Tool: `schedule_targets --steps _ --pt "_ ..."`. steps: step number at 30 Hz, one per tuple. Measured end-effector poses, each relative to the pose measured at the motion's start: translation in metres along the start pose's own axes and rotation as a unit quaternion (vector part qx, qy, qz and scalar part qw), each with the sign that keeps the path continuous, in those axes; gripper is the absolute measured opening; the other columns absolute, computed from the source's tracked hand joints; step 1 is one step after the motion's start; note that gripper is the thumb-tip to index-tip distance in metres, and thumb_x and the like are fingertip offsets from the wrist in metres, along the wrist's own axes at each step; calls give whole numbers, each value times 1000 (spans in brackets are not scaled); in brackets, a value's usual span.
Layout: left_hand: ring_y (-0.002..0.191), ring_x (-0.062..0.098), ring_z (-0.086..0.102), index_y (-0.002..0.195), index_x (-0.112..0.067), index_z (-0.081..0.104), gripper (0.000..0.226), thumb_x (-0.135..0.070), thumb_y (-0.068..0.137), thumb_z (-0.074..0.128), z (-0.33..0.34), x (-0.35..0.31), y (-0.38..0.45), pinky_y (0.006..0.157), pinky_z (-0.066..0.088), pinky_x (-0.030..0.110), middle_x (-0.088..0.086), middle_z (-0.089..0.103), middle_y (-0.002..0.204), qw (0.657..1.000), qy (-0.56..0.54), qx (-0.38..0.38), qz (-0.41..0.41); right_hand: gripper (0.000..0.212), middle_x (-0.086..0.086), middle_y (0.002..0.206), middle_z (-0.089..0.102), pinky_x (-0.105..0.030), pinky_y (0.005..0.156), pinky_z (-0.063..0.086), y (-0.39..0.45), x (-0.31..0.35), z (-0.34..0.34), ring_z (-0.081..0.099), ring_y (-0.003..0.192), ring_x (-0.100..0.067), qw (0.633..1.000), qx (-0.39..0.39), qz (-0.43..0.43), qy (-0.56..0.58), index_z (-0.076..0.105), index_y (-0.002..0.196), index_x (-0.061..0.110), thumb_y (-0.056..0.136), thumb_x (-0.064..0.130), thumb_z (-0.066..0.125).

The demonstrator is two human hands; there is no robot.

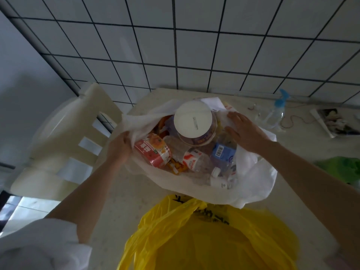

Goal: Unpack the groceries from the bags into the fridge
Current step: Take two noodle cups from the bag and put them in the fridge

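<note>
A white plastic bag point(251, 180) lies open on the table, full of groceries. Inside I see a round tub with a white lid point(192, 119), a red noodle cup point(153, 150), a clear water bottle with a red and white label point(196, 162), a blue carton point(223, 152) and a small white bottle point(219, 182). My left hand point(120, 149) grips the bag's left rim and pulls it wide. My right hand point(244, 130) lies with spread fingers on the bag's right rim, next to the tub.
A yellow plastic bag point(204, 236) sits closest to me, in front of the white one. A cream chair point(64, 145) stands at the table's left. A clear spray bottle with blue top point(274, 112), a magazine point(335, 121) and a green bag point(342, 166) lie to the right. Tiled wall behind.
</note>
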State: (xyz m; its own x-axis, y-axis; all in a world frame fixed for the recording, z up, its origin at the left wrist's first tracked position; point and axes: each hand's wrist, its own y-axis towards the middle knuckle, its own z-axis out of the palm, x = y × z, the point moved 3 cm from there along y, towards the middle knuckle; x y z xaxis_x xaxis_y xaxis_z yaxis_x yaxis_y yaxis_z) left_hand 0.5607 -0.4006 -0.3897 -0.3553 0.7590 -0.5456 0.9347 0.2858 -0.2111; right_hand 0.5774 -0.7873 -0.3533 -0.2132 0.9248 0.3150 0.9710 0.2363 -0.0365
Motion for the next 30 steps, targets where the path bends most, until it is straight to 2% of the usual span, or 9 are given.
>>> schedule_targets --steps 3,5,8,12,14,18,21,24,30 --pt "112 33 58 133 -20 55 37 -25 102 36 -2 10 1 89 45 40 13 62 126 995 60 78 8 41 -15 136 47 -49 99 43 3 7 -4 45 123 -32 1000 0 14 9 44 133 9 96 26 50" --pt "106 32 60 122 -15 64 31 -18 96 47 -10 8 2 83 48 38 14 63 122 998 37 40 25 42 -16 135 49 -50 99 42 3 17 -9 43 123 -35 999 -42 -3 0 47 131 6 92 16 57" --pt "119 34 50 112 -5 67 31 0 85 54 -29 1 -2 98 45 42 15 49 131 998 -15 -53 28 43 -19 125 55 -52 92 47 -3 39 -13 47 117 -37 988 -127 -84 -30 52 123 1 82 6 65" --pt "122 34 43 107 -2 64 31 1 76 63 -48 -30 -30 97 45 41 14 47 129 949 54 -159 268 52 -23 129 53 -51 97 47 -16 68 -2 50 121 -38 966 -156 -192 -82 50 126 3 77 -3 66" --pt "121 28 47 112 -5 62 34 -3 78 63 -44 -43 -42 96 49 40 11 49 128 920 80 -105 368 58 -22 134 52 -52 103 41 -20 79 9 50 124 -37 951 -138 -245 -126 49 130 5 75 2 67" --pt "129 18 44 131 -16 55 54 -15 79 71 -12 -50 -52 103 45 37 3 52 134 886 158 112 421 79 -16 146 41 -49 112 25 -17 82 36 39 134 -35 911 -70 -305 -267 32 143 12 76 15 73" --pt "138 21 35 139 -22 46 72 -27 73 75 4 -44 -45 115 31 41 1 47 143 818 303 137 469 94 -15 151 33 -51 113 22 -12 76 47 32 138 -37 892 -49 -287 -345 17 149 14 75 25 73" --pt "146 22 18 147 -27 32 78 -23 79 68 5 -48 -37 116 19 43 -2 27 156 810 350 164 441 91 -15 152 31 -51 113 21 -6 75 55 30 139 -38 869 -76 -283 -397 12 150 13 80 28 69" --pt "148 22 10 150 -30 23 83 -29 80 69 13 -54 -20 118 20 45 -3 16 159 789 382 206 436 95 -13 151 34 -53 112 19 15 77 66 36 136 -37 849 -114 -275 -437 14 150 16 79 40 72"
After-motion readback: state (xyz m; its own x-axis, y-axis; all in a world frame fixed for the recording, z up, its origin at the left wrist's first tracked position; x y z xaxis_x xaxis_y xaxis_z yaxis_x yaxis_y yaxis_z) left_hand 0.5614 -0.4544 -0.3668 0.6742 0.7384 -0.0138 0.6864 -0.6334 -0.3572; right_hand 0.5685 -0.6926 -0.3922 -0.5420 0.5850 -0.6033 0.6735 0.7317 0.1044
